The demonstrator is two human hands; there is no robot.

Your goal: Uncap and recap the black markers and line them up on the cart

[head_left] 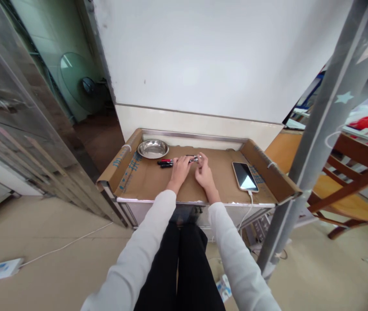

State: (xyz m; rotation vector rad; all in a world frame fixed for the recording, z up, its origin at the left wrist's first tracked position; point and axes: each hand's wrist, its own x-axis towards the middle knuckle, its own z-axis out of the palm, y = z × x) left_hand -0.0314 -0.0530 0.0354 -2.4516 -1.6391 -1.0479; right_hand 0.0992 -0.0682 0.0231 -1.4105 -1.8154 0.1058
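Sleeves [145, 242] in white reach over black trousers [184, 268] to a cardboard-lined table [145, 185]. The left hand [180, 167] curls shut around one end of a small silvery piece [195, 159], and the right hand [204, 172] pinches its other end with the fingertips; the piece sits just above the cardboard, between both hands. Black and red pens [165, 163] lie just left of them, a steel bowl [152, 148] farther back, a phone [245, 176] well apart at the right. The piece looks small and slick: a loose pinch could let it drop and roll off the open near edge, or the left wrist could scatter the pens.
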